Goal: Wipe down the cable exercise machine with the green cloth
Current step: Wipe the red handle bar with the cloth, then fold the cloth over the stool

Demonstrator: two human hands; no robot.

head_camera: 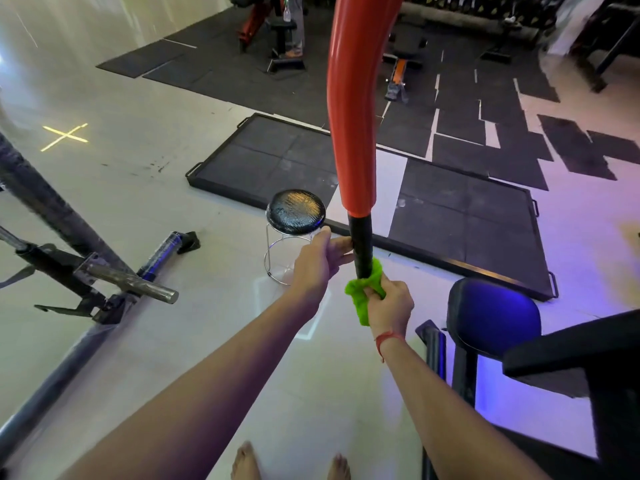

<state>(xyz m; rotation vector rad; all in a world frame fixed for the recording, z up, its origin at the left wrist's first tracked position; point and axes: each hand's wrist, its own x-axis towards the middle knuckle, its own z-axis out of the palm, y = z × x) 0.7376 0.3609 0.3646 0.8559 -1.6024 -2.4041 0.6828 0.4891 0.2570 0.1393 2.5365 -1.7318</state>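
The right hand [389, 303] grips the green cloth [363, 296] around the bar's black grip [360, 244]. The left hand [320, 258] pinches the grip just above.

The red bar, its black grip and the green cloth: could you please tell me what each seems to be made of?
Red bar: probably painted or coated metal tube; smooth, glossy, with long highlights.
Black grip: likely rubber or tape wrap; matte, no shine, though I cannot be sure.
Green cloth: fuzzy, plush fabric, possibly microfibre; held by the right hand and bunched around the grip.
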